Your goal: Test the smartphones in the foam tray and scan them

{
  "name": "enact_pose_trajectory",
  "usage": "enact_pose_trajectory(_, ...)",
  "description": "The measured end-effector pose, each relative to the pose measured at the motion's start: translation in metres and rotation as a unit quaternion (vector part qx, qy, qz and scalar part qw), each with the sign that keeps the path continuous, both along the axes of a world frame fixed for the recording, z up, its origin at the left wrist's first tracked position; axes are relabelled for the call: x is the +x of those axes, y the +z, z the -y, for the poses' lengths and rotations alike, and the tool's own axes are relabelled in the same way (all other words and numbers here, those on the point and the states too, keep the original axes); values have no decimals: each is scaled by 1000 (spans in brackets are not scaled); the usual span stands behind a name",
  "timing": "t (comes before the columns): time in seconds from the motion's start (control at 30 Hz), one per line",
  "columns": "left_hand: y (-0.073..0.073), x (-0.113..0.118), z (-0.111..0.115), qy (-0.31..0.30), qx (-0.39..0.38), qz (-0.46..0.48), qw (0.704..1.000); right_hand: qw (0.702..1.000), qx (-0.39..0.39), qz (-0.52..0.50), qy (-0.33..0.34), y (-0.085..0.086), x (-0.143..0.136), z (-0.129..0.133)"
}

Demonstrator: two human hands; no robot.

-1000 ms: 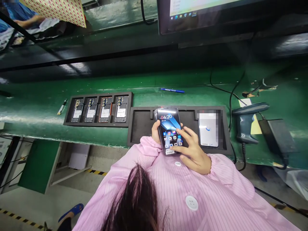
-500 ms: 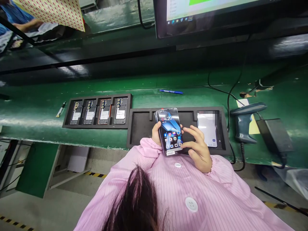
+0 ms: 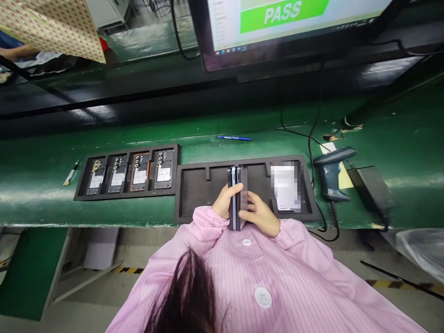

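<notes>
A stack of smartphones [image 3: 236, 203] stands on edge between my hands, close to my body, its narrow sides facing up. My left hand [image 3: 225, 200] is wrapped round it from the left, with the thumb over the edges. From the right, my right hand [image 3: 258, 213] grips the same stack, thumb and fingers on the outermost phone. The screens are turned out of sight. Behind the hands lies a black foam tray [image 3: 194, 171], and in its right compartment rests a phone with a lit white screen [image 3: 286, 187], partly blurred out.
At left, a second black tray [image 3: 126, 196] holds several opened phones [image 3: 140, 172]. A blue pen [image 3: 234, 138] and a small brush [image 3: 71, 173] lie on the green bench. A barcode scanner [image 3: 333, 173], cables and a black box [image 3: 369, 189] stand right. Above hangs a monitor [image 3: 287, 27] reading PASS.
The stack has turned from screen-up to on edge, hiding the lit home screen. My right hand has moved left from above the screen and closed on the stack. The head view has shifted.
</notes>
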State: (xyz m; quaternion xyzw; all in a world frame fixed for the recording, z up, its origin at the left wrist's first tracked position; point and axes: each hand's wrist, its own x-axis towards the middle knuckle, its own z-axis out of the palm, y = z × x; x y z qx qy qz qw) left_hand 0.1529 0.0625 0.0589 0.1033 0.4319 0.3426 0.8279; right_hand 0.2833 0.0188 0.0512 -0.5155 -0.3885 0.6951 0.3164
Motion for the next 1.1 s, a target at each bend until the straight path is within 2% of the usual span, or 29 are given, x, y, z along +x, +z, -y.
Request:
enact_pose_trajectory(0.07,7,4,1,13,5,-35,999,999,-22,21,17,1,-2,-2)
enact_pose_trajectory(0.17,13,5,1,12,-5,-12,1000,999,-36,16,5,1,1,-4)
enact_pose_trajectory(0.33,3,-18,-1,-23,-49,62,997,996,-40,-81,11,-1,23,-8)
enact_pose_trajectory(0.4,-3,-32,-1,7,-42,61,997,999,-31,-21,13,0,32,-11)
enact_pose_trajectory(0.43,-6,-38,-1,27,-33,56,997,998,-25,48,18,1,36,-13)
enact_pose_trajectory(0.5,-9,-48,0,65,-16,48,997,969,-13,241,42,5,38,-18)
enact_pose_trajectory(0.57,-7,-53,0,89,-3,47,995,904,-8,421,75,10,34,-24)
enact_pose_trajectory(0.6,-4,-53,0,98,5,48,994,872,-7,480,90,12,29,-27)
enact_pose_trajectory(0.63,-2,-52,0,106,14,48,993,850,-6,517,101,14,24,-30)
enact_pose_trajectory(0.7,4,-49,0,112,32,46,992,826,-3,553,110,15,12,-35)
enact_pose_trajectory(0.8,8,-43,0,106,44,48,992,809,-3,576,115,15,-1,-40)
enact_pose_trajectory(0.87,8,-42,0,101,41,54,993,808,-3,577,118,16,1,-37)
enact_pose_trajectory(0.93,6,-43,1,93,38,61,993,817,34,566,99,14,14,-29)
enact_pose_trajectory(1.0,5,-46,2,83,43,68,993,820,108,561,30,6,39,-17)
enact_pose_trajectory(1.07,3,-47,2,71,50,79,993,795,168,577,-84,-9,68,-4)
enact_pose_trajectory(1.1,2,-47,2,66,53,86,993,777,172,590,-137,-18,83,2)
